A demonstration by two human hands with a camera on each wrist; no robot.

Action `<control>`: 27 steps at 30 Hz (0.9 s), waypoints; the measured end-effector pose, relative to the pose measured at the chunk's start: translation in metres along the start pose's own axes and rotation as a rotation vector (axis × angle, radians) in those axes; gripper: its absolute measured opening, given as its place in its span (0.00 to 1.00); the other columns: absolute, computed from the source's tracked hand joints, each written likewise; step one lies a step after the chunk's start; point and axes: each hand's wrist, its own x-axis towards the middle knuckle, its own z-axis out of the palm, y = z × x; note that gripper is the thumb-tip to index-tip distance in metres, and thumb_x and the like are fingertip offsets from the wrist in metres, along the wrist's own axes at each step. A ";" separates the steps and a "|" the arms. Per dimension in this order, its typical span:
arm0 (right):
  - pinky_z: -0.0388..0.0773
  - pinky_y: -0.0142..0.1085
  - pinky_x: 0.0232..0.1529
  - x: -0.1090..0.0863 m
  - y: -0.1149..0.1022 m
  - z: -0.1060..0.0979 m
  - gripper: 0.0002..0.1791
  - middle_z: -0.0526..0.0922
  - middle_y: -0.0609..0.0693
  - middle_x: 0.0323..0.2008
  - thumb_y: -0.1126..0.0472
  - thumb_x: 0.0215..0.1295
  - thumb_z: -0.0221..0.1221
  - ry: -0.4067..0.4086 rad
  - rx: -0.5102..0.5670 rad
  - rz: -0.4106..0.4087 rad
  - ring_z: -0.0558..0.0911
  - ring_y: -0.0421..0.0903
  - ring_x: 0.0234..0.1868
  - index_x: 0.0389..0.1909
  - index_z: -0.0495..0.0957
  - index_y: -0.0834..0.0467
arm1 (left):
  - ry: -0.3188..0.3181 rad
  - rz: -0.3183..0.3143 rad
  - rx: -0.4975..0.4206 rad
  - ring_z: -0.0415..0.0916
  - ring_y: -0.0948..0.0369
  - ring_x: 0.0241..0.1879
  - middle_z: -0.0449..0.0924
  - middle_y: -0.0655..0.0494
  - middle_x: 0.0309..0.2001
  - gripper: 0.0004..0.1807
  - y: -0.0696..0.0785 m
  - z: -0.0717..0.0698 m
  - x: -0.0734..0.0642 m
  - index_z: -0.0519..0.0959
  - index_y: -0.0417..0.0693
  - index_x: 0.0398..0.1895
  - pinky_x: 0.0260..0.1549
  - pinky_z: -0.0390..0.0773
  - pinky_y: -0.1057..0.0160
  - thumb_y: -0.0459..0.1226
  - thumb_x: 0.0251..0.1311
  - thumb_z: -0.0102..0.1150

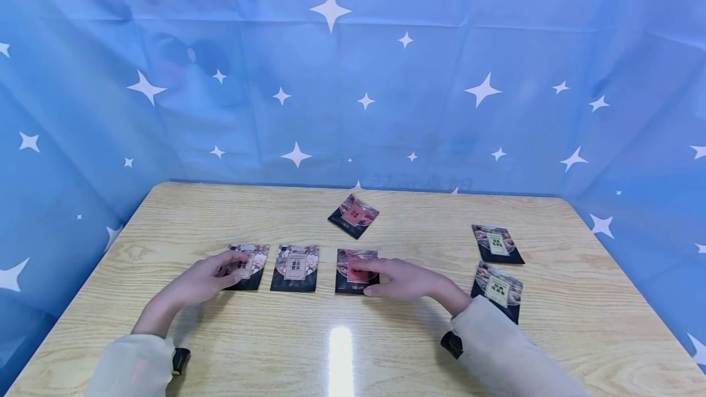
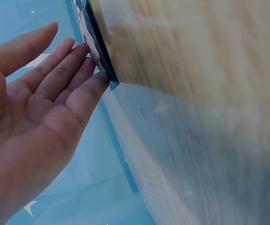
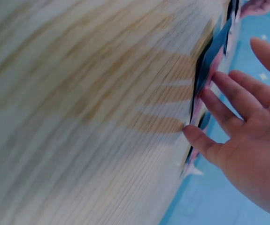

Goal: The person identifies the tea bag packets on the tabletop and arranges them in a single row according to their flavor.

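Observation:
Several flat dark sachets with printed fronts lie on the wooden table. My left hand touches the leftmost pink-labelled sachet with its fingertips; in the left wrist view its fingers extend loosely, thumb apart, against the sachet's edge. Just right of that lies a second pink-labelled sachet. The fingers of my right hand rest on a red-labelled sachet, covering part of its label. In the right wrist view those fingers are spread and nearly straight, one fingertip down on the wood.
Another red-labelled sachet lies tilted farther back. Two green-labelled sachets lie at the right, the nearer one beside my right sleeve. A blue star-patterned cloth hangs behind the table.

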 end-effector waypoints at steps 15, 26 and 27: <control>0.62 0.47 0.59 0.015 -0.005 0.004 0.30 0.57 0.56 0.67 0.56 0.68 0.51 -0.017 0.014 -0.009 0.60 0.53 0.65 0.68 0.56 0.60 | -0.004 0.002 0.010 0.60 0.38 0.58 0.64 0.35 0.59 0.22 0.001 0.001 0.001 0.66 0.38 0.60 0.48 0.67 0.43 0.36 0.65 0.50; 0.69 0.41 0.51 0.016 -0.007 0.002 0.29 0.58 0.54 0.67 0.56 0.68 0.50 0.002 0.005 0.004 0.75 0.50 0.50 0.68 0.56 0.58 | -0.011 -0.003 0.003 0.60 0.38 0.58 0.63 0.35 0.60 0.22 0.001 0.000 0.001 0.66 0.38 0.60 0.48 0.68 0.44 0.35 0.64 0.50; 0.69 0.41 0.50 0.016 -0.007 0.001 0.29 0.59 0.54 0.67 0.56 0.69 0.50 0.006 0.016 0.012 0.76 0.50 0.47 0.68 0.56 0.58 | -0.011 -0.002 0.002 0.60 0.38 0.58 0.63 0.35 0.60 0.22 0.001 0.000 0.001 0.66 0.37 0.60 0.48 0.68 0.44 0.35 0.64 0.50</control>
